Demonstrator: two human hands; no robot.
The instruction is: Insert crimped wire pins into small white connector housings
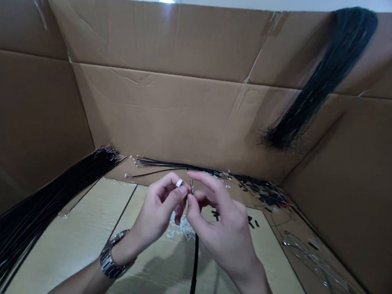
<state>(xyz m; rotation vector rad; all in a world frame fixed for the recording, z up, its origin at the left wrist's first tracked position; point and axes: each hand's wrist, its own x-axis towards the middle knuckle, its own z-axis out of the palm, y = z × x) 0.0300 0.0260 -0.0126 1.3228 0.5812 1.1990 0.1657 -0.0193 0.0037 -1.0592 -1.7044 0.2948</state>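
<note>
My left hand (161,203) is closed in a pinch on a small white connector (179,183), which pokes up between thumb and forefinger. Thin coloured wires (191,189) run from beside the connector towards my right hand (220,218). Its thumb and a finger close on the wire end of a black cable (194,267), while the forefinger is raised above. The cable hangs straight down below my hands. Whether a wire sits inside the connector is too small to tell. Behind my fingers, loose white connectors (184,229) lie in a pile on the tabletop.
Cardboard walls (158,102) surround the table (80,233). A thick bundle of black cables (48,197) lies on the left. More cables (173,164) and black bits (264,190) lie along the back. Dark strands (320,80) hang at upper right, above clear glasses-like frames (317,260).
</note>
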